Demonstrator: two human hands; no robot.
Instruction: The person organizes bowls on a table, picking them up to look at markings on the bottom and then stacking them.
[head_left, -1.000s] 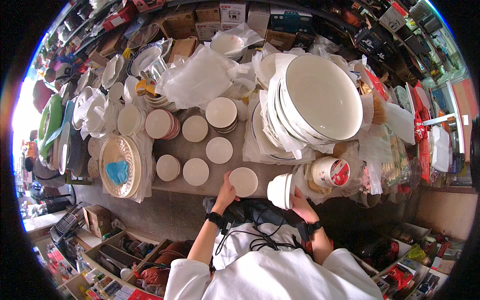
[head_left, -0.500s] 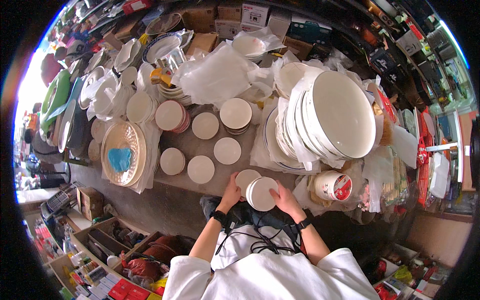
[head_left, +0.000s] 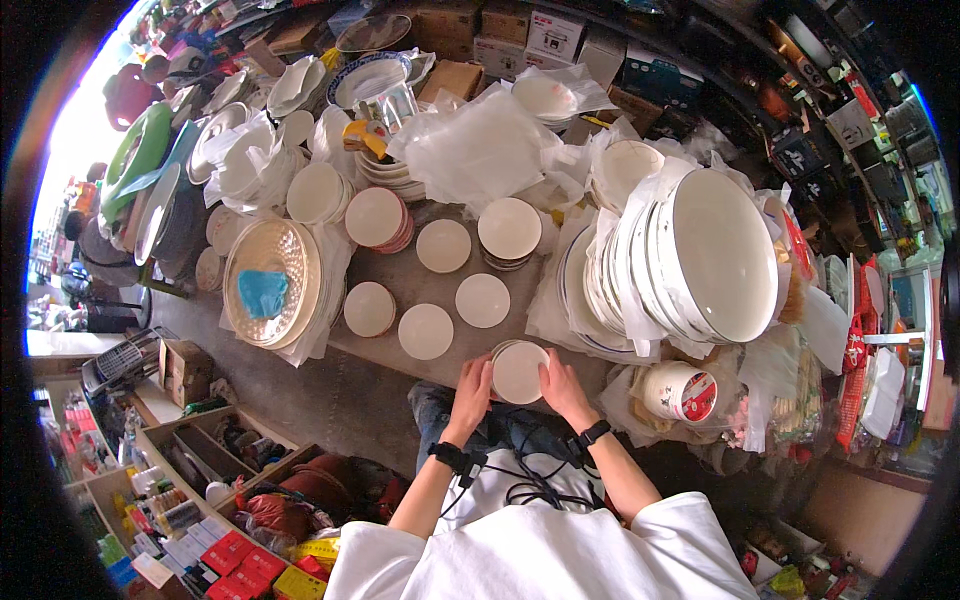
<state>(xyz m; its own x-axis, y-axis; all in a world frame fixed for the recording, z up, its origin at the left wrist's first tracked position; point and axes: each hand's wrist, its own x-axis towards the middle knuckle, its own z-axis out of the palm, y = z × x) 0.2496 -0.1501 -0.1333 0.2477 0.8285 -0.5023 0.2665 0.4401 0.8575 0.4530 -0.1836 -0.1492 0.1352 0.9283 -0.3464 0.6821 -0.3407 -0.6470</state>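
Note:
Near the table's front edge, a short stack of small white round dishes (head_left: 521, 374) sits between my two hands. My left hand (head_left: 472, 394) is closed on its left side, and my right hand (head_left: 567, 388) grips the right side with the thumb at the rim. How many dishes are in the stack I cannot tell. Just beyond it, on the grey table, are several similar white dishes singly or in piles, among them one dish (head_left: 483, 300) nearest my hands, another (head_left: 425, 332) to its left, and a pile with reddish rims (head_left: 378, 218) farther back.
Large white bowls (head_left: 722, 256) lean in a tilted stack at right, above a red-and-white paper-cup-shaped stack (head_left: 682, 391). Cream oval platters (head_left: 270, 285) with a blue cloth (head_left: 263, 293) stand at left. Plastic wrapping (head_left: 478, 150) covers the back; an open-topped wooden bin (head_left: 215, 455) is lower left.
The dishes held apart in two overlapping groups are now brought together as one stack between my hands. The whole view has shifted slightly.

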